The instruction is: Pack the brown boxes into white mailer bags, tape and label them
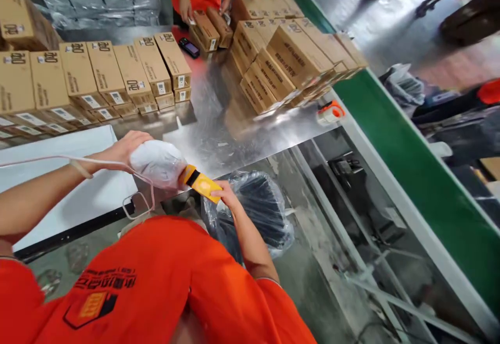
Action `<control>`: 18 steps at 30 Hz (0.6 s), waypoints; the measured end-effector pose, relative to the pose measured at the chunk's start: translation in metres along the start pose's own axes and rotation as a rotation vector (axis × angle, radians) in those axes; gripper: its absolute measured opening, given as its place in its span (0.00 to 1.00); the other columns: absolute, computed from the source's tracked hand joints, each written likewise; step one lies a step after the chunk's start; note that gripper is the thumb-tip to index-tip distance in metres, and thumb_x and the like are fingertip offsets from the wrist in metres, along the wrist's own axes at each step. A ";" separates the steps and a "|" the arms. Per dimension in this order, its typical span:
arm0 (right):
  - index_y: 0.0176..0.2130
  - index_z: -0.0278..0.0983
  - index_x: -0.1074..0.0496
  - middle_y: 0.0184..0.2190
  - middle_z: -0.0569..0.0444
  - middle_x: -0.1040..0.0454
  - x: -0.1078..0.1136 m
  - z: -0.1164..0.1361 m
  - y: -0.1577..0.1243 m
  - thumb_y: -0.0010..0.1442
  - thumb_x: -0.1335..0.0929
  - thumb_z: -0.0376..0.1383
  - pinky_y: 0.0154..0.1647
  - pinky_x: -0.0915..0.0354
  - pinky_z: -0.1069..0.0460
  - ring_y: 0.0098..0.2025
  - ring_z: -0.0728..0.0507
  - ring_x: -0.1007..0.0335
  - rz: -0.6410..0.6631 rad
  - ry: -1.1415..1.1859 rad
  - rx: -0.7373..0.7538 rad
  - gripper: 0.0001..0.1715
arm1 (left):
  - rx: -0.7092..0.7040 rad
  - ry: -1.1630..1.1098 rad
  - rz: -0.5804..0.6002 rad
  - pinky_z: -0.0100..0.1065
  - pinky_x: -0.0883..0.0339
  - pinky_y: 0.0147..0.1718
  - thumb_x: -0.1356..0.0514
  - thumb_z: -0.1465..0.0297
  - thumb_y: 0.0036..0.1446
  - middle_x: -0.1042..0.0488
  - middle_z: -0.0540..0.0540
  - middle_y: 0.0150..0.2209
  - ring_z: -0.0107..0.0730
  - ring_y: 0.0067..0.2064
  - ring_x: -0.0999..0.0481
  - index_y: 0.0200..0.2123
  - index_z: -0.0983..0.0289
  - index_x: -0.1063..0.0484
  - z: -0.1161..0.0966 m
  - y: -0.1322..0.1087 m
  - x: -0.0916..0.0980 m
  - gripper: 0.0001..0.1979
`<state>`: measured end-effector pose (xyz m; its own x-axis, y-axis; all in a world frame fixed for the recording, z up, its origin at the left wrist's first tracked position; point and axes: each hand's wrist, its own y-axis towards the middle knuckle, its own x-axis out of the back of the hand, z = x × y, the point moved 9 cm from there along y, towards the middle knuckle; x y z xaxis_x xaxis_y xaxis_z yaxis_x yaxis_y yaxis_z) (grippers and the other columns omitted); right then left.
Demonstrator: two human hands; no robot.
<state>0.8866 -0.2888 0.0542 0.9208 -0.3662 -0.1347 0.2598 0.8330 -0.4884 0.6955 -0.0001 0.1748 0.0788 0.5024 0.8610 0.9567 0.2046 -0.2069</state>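
My left hand [130, 148] grips a white plastic-wrapped bundle [158, 164] above the edge of a steel table [219, 135]. My right hand [226, 194] is shut on a flat yellow-and-black handheld object [201, 183], whose tip touches the bundle. I cannot tell exactly what that object is. A thin pale cord [78, 160] runs along my left forearm and loops down near the table edge. Below my right forearm sits a clear plastic bag with dark contents [253, 213].
Rows of cardboard boxes [105, 73] and a tilted stack [289, 57] stand on the steel table. A co-worker's hands [203, 10] touch boxes at the far side. A black handheld device [189, 47], orange tape dispenser [330, 112] and green conveyor belt [414, 161] are nearby.
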 end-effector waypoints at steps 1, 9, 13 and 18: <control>0.23 0.38 0.26 0.20 0.59 0.31 -0.002 0.006 0.001 0.35 0.18 0.57 0.26 0.41 0.54 0.25 0.49 0.39 -0.001 0.000 0.010 0.29 | 0.006 -0.016 -0.051 0.48 0.45 0.75 0.29 0.45 0.45 0.29 0.68 0.70 0.54 0.70 0.33 0.71 0.68 0.34 0.007 -0.006 0.005 0.55; 0.26 0.36 0.20 0.22 0.58 0.24 0.014 0.031 -0.098 0.35 0.16 0.51 0.25 0.38 0.54 0.23 0.48 0.35 -0.209 0.085 0.010 0.26 | -0.156 -0.211 -0.032 0.52 0.40 0.75 0.23 0.46 0.32 0.28 0.67 0.71 0.61 0.70 0.32 0.71 0.66 0.31 0.008 0.038 -0.006 0.62; 0.29 0.35 0.19 0.24 0.54 0.21 -0.015 0.042 -0.112 0.38 0.16 0.49 0.25 0.35 0.53 0.23 0.47 0.32 -0.397 0.182 0.011 0.25 | -0.214 -0.337 0.128 0.45 0.38 0.76 0.23 0.37 0.38 0.32 0.71 0.74 0.51 0.70 0.31 0.74 0.79 0.39 0.011 0.090 -0.038 0.71; 0.31 0.34 0.20 0.23 0.55 0.22 -0.060 0.055 -0.058 0.51 0.18 0.47 0.25 0.34 0.53 0.23 0.47 0.33 -0.388 0.283 -0.051 0.20 | -0.107 -0.106 0.065 0.58 0.48 0.80 0.22 0.42 0.50 0.47 0.84 0.81 0.61 0.80 0.44 0.80 0.86 0.52 0.048 0.110 -0.012 0.74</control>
<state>0.8326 -0.2929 0.1381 0.6415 -0.7504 -0.1595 0.5475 0.5935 -0.5899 0.7867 0.0562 0.1192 0.1172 0.5984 0.7926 0.9754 0.0808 -0.2052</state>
